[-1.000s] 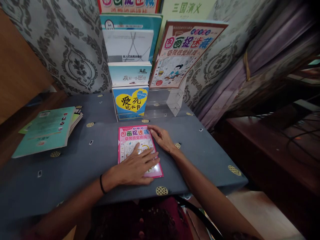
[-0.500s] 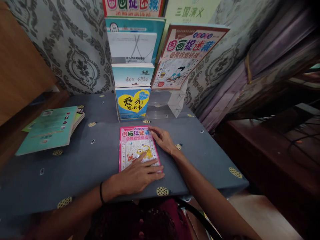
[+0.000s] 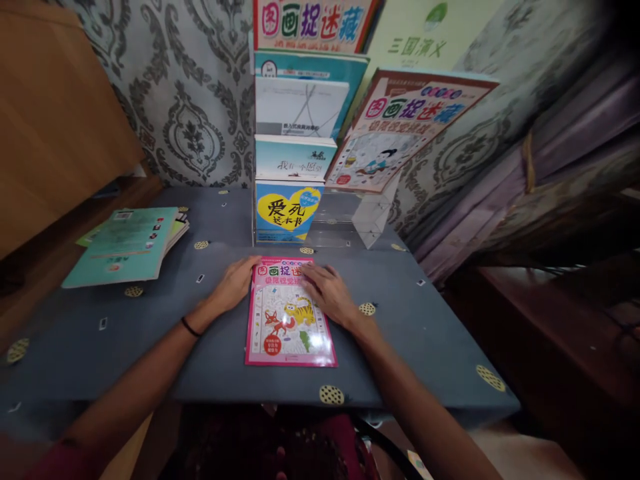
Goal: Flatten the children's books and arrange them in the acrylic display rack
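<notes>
A pink-bordered picture book (image 3: 293, 333) lies flat, front cover up, on the blue-grey worktop (image 3: 410, 347), near its front edge; take it as the middle of the dial. The left hand (image 3: 231, 285), a black band (image 3: 191, 327) around its wrist, rests at ten o'clock, its fingertips touching the book's upper corner at eleven; whether they pinch that corner I cannot tell. The right hand (image 3: 329, 293) lies at two o'clock, fingers loose and released over the upper part of the cover, clenching nothing. A fox and a striped yellow cat show on the cover, with a red disc at seven. At twelve o'clock, just beyond, a blue book with a yellow heart (image 3: 287, 212) stands in a clear display rack (image 3: 374, 217), other books tiered above it. A brown-bordered book (image 3: 395, 133) leans there at one o'clock. Toward ten, well apart, lies a teal-topped stack of books (image 3: 123, 247). A mauve curtain (image 3: 565, 140) hangs at two.
</notes>
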Demonstrator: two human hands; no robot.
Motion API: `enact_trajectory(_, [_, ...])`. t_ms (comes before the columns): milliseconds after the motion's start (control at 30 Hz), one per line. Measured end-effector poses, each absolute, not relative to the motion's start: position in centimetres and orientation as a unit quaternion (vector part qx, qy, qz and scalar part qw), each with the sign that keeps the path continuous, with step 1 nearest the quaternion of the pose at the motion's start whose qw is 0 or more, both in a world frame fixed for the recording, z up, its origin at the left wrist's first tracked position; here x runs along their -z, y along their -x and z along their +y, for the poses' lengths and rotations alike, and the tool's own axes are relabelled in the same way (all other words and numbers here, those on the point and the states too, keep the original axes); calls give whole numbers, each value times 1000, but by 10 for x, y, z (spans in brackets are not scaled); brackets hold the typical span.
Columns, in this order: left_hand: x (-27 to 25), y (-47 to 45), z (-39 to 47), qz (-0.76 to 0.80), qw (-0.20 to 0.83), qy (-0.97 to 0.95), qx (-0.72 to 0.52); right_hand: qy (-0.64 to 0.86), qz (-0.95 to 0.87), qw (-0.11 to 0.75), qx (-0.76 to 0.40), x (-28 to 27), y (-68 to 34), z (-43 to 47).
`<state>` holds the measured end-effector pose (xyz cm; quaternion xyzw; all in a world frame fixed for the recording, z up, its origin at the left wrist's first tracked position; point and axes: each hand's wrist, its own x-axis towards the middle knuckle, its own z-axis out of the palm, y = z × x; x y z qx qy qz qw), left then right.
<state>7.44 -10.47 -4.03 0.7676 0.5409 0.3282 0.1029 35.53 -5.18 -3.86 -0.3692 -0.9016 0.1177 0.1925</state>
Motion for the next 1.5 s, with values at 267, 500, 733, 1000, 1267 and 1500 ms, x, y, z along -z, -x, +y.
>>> enact_trajectory(267, [44, -64, -101, 535, 150, -757, -344, 300, -945, 105, -80, 28, -308, -56])
enact_trajectory(500, [52, -60, -100, 519, 144, -768, -347, 272, -956, 84, -77, 28, -269, -71])
enact_trajectory(733, [55, -58, -99, 511, 151, -770, -352, 239, -960, 104, -100, 37, -272, -87])
enact_trajectory(1000, [51, -59, -101, 516, 146, -771, -343, 215, -968, 96, -92, 29, -281, -117])
enact_trajectory(1267, [51, -62, -101, 522, 126, -772, -342, 187, -975, 82, -91, 25, -294, -148])
enact_trajectory(1500, [51, -62, -101, 516, 125, -771, -352, 161, -978, 83, -107, 22, -307, -174])
